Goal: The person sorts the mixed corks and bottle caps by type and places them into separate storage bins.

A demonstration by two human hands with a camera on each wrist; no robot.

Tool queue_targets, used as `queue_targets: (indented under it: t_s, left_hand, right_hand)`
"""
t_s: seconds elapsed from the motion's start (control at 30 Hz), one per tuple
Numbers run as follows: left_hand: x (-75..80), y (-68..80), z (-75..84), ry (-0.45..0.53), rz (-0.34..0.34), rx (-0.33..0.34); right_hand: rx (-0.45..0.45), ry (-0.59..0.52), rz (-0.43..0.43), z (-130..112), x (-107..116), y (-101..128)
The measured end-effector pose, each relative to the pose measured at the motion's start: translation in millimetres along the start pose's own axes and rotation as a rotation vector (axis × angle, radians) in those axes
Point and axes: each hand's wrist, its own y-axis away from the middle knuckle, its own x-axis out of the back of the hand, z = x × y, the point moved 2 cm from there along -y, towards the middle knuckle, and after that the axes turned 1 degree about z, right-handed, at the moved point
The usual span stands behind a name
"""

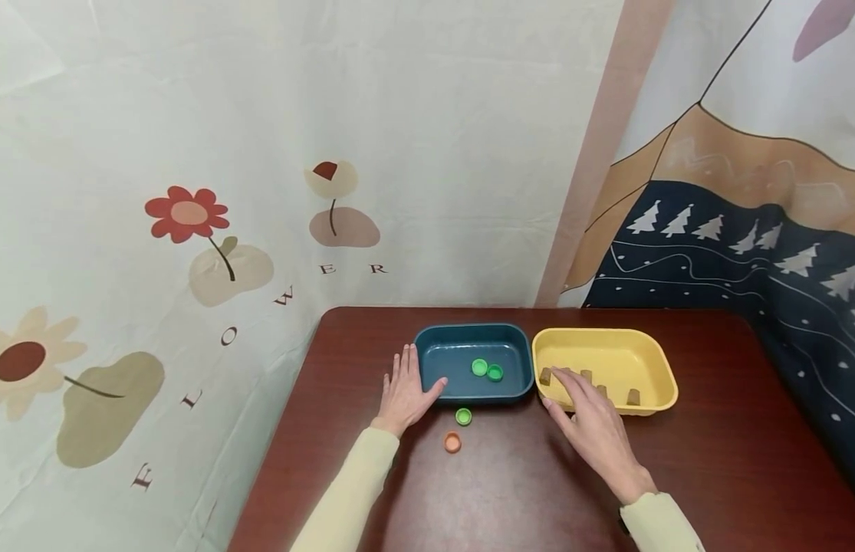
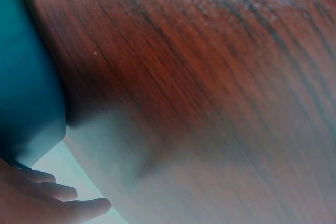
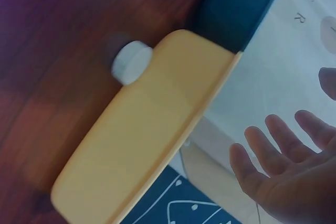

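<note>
My left hand [image 1: 404,395] lies with straight fingers at the left rim of a dark blue basin [image 1: 474,398]. Two green bottle caps [image 1: 487,369] sit inside that basin. In front of it on the table are a light green cap [image 1: 464,417] and an orange cap [image 1: 452,442]. My right hand [image 1: 593,422] hovers over the front left corner of a yellow basin [image 1: 648,360], fingers spread and holding nothing. Several small brown cork-like pieces [image 1: 633,397] lie in the yellow basin. The right wrist view has a white cap [image 3: 132,62] close against its outer wall.
Both basins stand side by side near the back edge of a dark red-brown wooden table [image 1: 496,498]. Behind it hangs a pale cloth with flower prints [image 1: 434,153]. A dark blue printed cloth [image 1: 717,261] hangs at the right.
</note>
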Motion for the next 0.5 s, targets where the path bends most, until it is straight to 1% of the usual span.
queue_targets:
  t_s: [0.2,0.4,0.5]
  left_hand:
    - [0.6,0.2,-0.4,-0.001,0.005,-0.006]
    - [2.2,1.4,0.9,0.002,0.011,-0.008]
    - [3.2,1.7,1.2,0.01,0.016,-0.011]
  right_hand:
    - [0.019,0.023,0.004,10,6,12]
    - [0.064,0.02,0.034,19,7,22]
    - [0.072,0.025,0.044,24,6,28]
